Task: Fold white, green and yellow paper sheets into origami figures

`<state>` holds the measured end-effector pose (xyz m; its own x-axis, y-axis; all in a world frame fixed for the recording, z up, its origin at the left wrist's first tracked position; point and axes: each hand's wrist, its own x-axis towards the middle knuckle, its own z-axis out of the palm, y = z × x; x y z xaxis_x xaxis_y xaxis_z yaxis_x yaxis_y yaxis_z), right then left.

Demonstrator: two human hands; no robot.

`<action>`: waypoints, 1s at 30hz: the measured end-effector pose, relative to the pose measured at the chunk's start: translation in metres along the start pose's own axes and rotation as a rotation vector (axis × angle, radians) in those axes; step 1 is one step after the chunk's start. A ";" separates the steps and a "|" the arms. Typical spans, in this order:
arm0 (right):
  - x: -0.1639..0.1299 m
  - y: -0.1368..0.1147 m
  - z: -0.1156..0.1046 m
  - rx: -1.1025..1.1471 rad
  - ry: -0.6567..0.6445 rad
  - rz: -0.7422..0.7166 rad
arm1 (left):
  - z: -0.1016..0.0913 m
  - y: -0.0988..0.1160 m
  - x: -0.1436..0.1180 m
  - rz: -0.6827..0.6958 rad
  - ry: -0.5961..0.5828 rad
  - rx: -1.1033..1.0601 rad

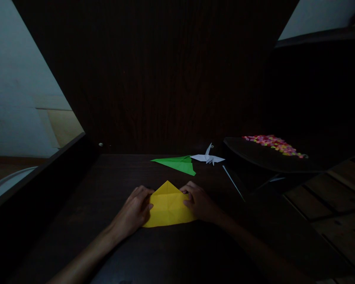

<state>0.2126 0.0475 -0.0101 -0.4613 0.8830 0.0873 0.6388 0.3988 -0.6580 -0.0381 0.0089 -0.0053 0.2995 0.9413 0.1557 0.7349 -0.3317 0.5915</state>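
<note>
A yellow sheet of paper [167, 205], folded to a point at its far end, lies flat on the dark wooden table [118, 185]. My left hand [134, 211] presses on its left edge with fingers spread over the paper. On the right edge rests my right hand [198, 202], fingertips on the fold near the point. Both hands lie on the paper rather than gripping it.
Beyond the yellow sheet lie a green folded paper plane [179, 163] and a white paper crane [208, 157]. A thin white stick [233, 182] lies to the right. A dark tray [263, 157] at right carries several small colourful bits [273, 143]. The room is dim.
</note>
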 end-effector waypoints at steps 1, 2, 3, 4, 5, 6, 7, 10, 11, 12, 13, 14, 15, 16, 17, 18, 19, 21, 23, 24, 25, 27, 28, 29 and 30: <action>0.000 -0.001 -0.001 0.000 0.001 -0.001 | 0.000 0.000 0.000 0.006 0.003 0.006; -0.001 -0.002 -0.001 -0.001 0.000 0.001 | 0.000 0.000 0.000 0.011 0.006 0.010; -0.001 -0.003 -0.002 -0.002 -0.001 0.007 | 0.001 0.000 0.000 0.014 0.011 0.016; -0.001 -0.004 -0.002 0.000 -0.002 0.017 | 0.001 0.000 0.000 0.018 0.017 0.025; -0.002 -0.005 -0.003 0.004 -0.003 0.030 | 0.001 -0.001 0.000 0.022 0.024 0.035; -0.002 -0.006 -0.003 0.013 -0.004 0.043 | 0.001 -0.001 0.000 0.027 0.033 0.046; -0.002 -0.007 -0.003 0.024 -0.003 0.054 | 0.001 -0.001 0.000 0.031 0.041 0.057; -0.001 -0.008 -0.004 0.039 0.017 0.059 | 0.001 0.001 -0.001 0.031 0.058 0.075; -0.001 -0.008 -0.004 0.036 0.028 0.059 | 0.001 0.002 -0.001 0.027 0.066 0.076; -0.001 -0.007 -0.004 0.033 0.040 0.063 | 0.001 0.003 -0.001 0.025 0.076 0.076; 0.000 -0.007 -0.004 0.034 0.054 0.068 | 0.001 0.003 -0.001 0.025 0.089 0.076; 0.000 -0.006 -0.004 0.040 0.067 0.075 | 0.000 0.003 -0.001 0.029 0.104 0.075; 0.000 -0.004 -0.004 0.050 0.078 0.082 | 0.000 0.003 -0.001 0.037 0.118 0.072; 0.000 -0.003 -0.004 0.063 0.089 0.086 | 0.000 0.003 -0.002 0.049 0.134 0.067; 0.000 -0.002 -0.003 0.079 0.102 0.086 | 0.000 0.003 -0.002 0.061 0.151 0.059; 0.000 0.000 -0.003 0.094 0.118 0.083 | 0.000 0.002 -0.002 0.071 0.170 0.052; 0.000 0.001 -0.003 0.106 0.136 0.081 | 0.000 0.001 -0.002 0.080 0.191 0.045; 0.000 0.003 -0.003 0.127 0.161 0.084 | 0.000 0.000 -0.002 0.093 0.238 0.034; 0.000 0.004 -0.004 0.149 0.163 0.100 | 0.000 -0.002 -0.001 0.099 0.279 0.025; 0.000 0.004 -0.004 0.160 0.159 0.111 | 0.000 -0.002 -0.001 0.099 0.292 0.017; 0.000 0.004 -0.004 0.170 0.154 0.117 | 0.000 -0.003 -0.001 0.093 0.301 0.006; 0.000 0.004 -0.004 0.183 0.149 0.113 | 0.000 -0.004 -0.001 0.064 0.309 -0.022; 0.000 0.004 -0.004 0.188 0.149 0.105 | 0.000 -0.005 -0.001 0.040 0.313 -0.040; 0.000 0.005 -0.004 0.192 0.149 0.096 | 0.000 -0.005 -0.001 0.009 0.315 -0.060; 0.000 0.005 -0.003 0.197 0.151 0.089 | -0.001 -0.005 -0.001 -0.024 0.316 -0.085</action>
<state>0.2175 0.0504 -0.0106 -0.3026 0.9451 0.1236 0.5335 0.2754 -0.7997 -0.0423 0.0099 -0.0077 0.0694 0.9260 0.3710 0.6823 -0.3153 0.6596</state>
